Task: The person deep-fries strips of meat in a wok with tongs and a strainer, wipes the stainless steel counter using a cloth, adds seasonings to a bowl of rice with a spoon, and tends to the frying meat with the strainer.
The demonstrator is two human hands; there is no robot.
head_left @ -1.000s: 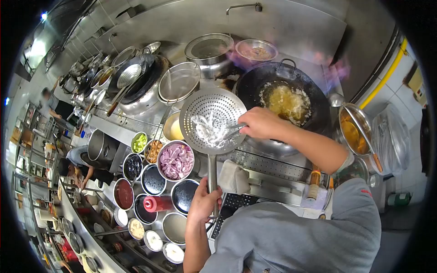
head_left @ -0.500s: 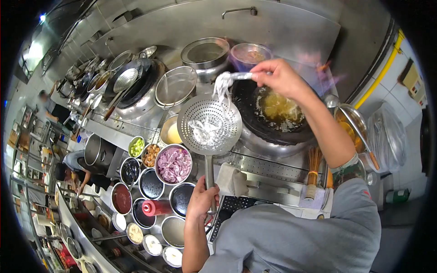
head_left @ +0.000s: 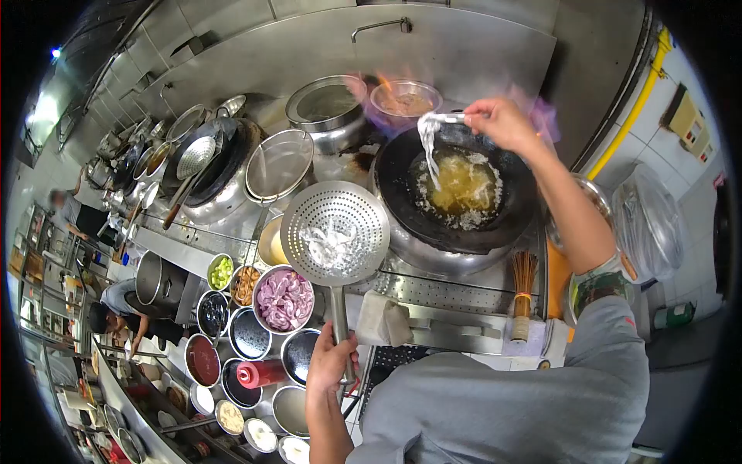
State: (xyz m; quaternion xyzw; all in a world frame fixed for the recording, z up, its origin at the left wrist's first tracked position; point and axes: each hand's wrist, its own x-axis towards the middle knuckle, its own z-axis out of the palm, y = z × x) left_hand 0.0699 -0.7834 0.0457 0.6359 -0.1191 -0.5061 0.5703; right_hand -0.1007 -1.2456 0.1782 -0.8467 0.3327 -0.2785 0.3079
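Note:
My left hand (head_left: 332, 359) is wrapped round the handle of a perforated metal skimmer (head_left: 335, 201). White-coated strips (head_left: 331, 246) lie in the skimmer's bowl. Above the black wok (head_left: 398, 203), my right hand (head_left: 498, 124) pinches metal tongs (head_left: 450, 118). From the tongs' tips hang coated strips (head_left: 429, 147), their lower end over the oil. Yellow oil (head_left: 456, 189) with white bits round its edge bubbles in the wok. The skimmer is left of the wok.
Bowls of sliced onion (head_left: 284, 300), green pieces (head_left: 221, 272) and dark sauces stand at the left, near a red bottle (head_left: 260, 373). Flames rise behind the wok by a metal bowl (head_left: 406, 100). A bamboo brush (head_left: 522, 298) stands at the right. Co-workers (head_left: 124, 309) are far left.
My right hand has lifted strips out of the skimmer with the tongs and moved them right, over the wok. My left hand still holds the skimmer, and the camera view has shifted.

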